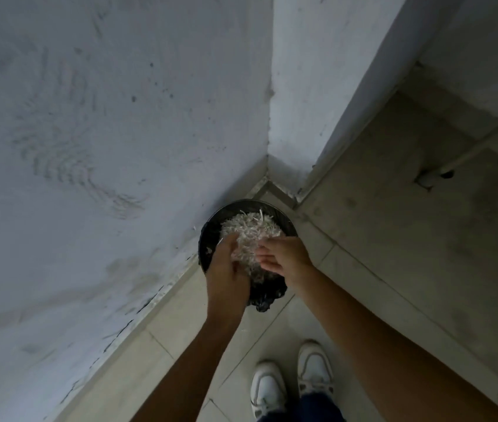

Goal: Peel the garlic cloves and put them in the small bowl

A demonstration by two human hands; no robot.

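A person stands in the corner of a room, looking straight down, with both bare forearms reaching forward over a round black bin lined with a black plastic bag [211, 239] that sits on the floor at about twelve o'clock from the feet, tucked where the two walls meet. The bin is heaped with a pale mound of dry, papery garlic skins [252, 228], whitish shreds that rise above the rim. The left hand [226, 269] comes in from seven o'clock, held on edge with the back towards the camera, its fingers fairly straight and close together, their tips against the near left side of the heap. The right hand [284, 257] comes in from five o'clock, palm turned inward, fingers loosely spread and pointing to nine o'clock, touching the skins at the heap's right side; whether either hand is carrying skins or merely brushing them cannot be told, as the shreds blur between the palms. The bag's slack end [267, 296] bunches over the bin's rim at six o'clock. No peeled cloves or small bowl appear in this view. At six o'clock of the picture stand two white trainers [290, 382] on pale grey floor tiles [394, 239], under dark blue trouser hems [311, 406]. A scuffed whitish plastered wall [89, 147] fills the nine o'clock side.
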